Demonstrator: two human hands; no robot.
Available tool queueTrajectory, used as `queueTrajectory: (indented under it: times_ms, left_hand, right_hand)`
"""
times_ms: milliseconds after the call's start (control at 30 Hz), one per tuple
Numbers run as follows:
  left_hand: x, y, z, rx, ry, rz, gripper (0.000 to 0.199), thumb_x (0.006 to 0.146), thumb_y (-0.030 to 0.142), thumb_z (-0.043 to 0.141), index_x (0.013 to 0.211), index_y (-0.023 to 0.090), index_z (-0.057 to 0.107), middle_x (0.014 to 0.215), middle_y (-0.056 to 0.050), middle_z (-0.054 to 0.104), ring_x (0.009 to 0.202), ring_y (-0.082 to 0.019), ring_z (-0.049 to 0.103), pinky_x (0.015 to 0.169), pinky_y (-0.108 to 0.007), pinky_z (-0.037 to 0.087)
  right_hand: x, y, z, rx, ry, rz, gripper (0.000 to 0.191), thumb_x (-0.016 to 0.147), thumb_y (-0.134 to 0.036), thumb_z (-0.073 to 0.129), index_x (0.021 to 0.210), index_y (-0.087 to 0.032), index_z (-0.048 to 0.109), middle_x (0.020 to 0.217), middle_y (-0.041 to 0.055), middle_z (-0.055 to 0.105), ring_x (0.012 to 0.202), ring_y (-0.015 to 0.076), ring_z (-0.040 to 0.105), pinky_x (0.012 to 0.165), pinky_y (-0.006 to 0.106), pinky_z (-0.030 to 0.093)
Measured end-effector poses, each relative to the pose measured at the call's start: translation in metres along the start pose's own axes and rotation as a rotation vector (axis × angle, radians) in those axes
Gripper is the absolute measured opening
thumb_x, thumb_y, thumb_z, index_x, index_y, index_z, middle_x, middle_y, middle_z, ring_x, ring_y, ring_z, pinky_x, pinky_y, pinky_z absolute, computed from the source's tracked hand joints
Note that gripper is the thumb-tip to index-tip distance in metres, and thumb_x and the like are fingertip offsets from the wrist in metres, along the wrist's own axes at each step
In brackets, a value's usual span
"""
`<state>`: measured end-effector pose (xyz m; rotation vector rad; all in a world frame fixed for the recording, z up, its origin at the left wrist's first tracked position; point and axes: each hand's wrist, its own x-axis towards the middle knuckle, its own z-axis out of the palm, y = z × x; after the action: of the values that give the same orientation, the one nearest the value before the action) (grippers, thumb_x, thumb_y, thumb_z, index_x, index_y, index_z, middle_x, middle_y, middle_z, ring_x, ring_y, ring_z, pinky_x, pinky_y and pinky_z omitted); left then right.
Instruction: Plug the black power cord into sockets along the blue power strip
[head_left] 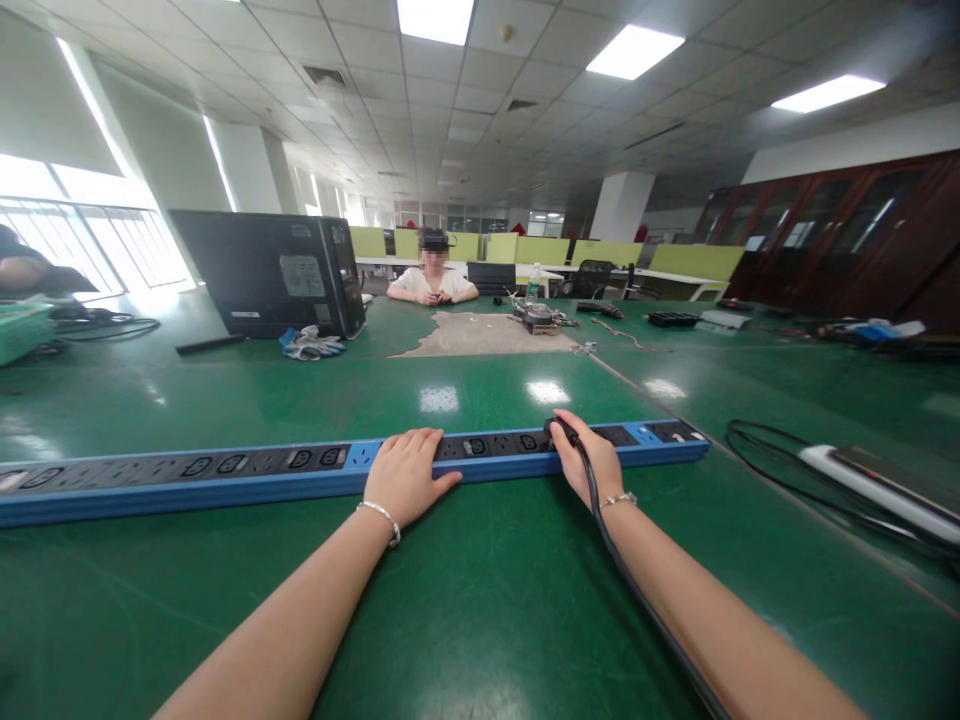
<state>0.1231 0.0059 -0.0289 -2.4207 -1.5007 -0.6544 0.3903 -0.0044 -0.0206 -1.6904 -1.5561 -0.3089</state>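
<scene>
A long blue power strip point(262, 487) with black sockets lies across the green table in front of me. My left hand point(405, 475) is wrapped over the strip near its middle, fingers on the top and thumb along the front side. Toward the strip's right end, my right hand point(589, 465) grips a black plug point(556, 430) at one of the sockets. Whether its pins sit fully in the socket is hidden by the fingers. From the plug a thick black cable point(626, 575) runs back along my right forearm and out at the bottom edge.
A black computer case point(266, 270) stands back left, with work gloves point(311, 343) beside it. A person point(433, 280) sits across the table point(480, 620). To the right lie a white power strip point(885, 495) and loose black cables point(757, 432). A green basket point(26, 330) is far left.
</scene>
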Motion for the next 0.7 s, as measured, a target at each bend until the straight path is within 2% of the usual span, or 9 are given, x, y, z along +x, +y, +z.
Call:
queueTrajectory:
  times_ms: [133,367,467,600,700]
  left_hand:
    - [0.000,0.000,0.000,0.003,-0.006,0.000,0.057,0.076,0.054,0.052,0.122,0.019,0.049,0.122,-0.010,0.056,0.113,-0.026,0.049,0.096,-0.040,0.034]
    - [-0.001,0.000,-0.001,0.021,-0.005,0.006,0.056,0.078,0.053,0.051,0.122,0.019,0.049,0.123,-0.010,0.056,0.114,-0.025,0.049,0.097,-0.039,0.034]
    - [-0.001,0.000,-0.001,0.015,-0.006,0.009,0.056,0.078,0.052,0.051,0.122,0.018,0.048,0.123,-0.010,0.056,0.114,-0.026,0.049,0.097,-0.039,0.034]
    - [-0.001,0.000,0.000,0.015,-0.002,0.009,0.057,0.077,0.052,0.052,0.122,0.018,0.049,0.122,-0.010,0.056,0.113,-0.026,0.049,0.097,-0.040,0.034]
    - [0.000,0.000,0.000,0.024,0.004,0.017,0.058,0.077,0.052,0.052,0.122,0.017,0.049,0.122,-0.010,0.056,0.112,-0.026,0.050,0.096,-0.040,0.035]
  right_hand:
    - [0.000,0.000,-0.001,-0.075,-0.028,0.002,0.035,0.084,-0.043,0.042,0.104,-0.026,0.065,0.079,0.0039,0.071,0.070,0.0208,0.066,0.061,0.029,0.048]
    - [-0.005,-0.002,0.002,-0.093,-0.005,-0.166,0.032,0.085,-0.034,0.042,0.101,-0.020,0.065,0.096,0.0071,0.069,0.086,0.0210,0.064,0.081,0.032,0.046]
    - [-0.008,-0.001,0.002,-0.099,-0.009,-0.170,0.033,0.085,-0.033,0.041,0.104,-0.018,0.063,0.098,0.0078,0.069,0.087,0.0210,0.064,0.082,0.032,0.046]
    - [-0.011,0.002,0.000,-0.096,-0.078,-0.173,0.034,0.086,-0.033,0.040,0.110,-0.019,0.060,0.096,0.0071,0.069,0.084,0.0200,0.064,0.082,0.032,0.045]
    - [-0.011,0.003,0.002,-0.045,-0.077,-0.114,0.032,0.085,-0.034,0.043,0.107,-0.020,0.061,0.092,0.0056,0.070,0.085,0.0182,0.064,0.086,0.032,0.043]
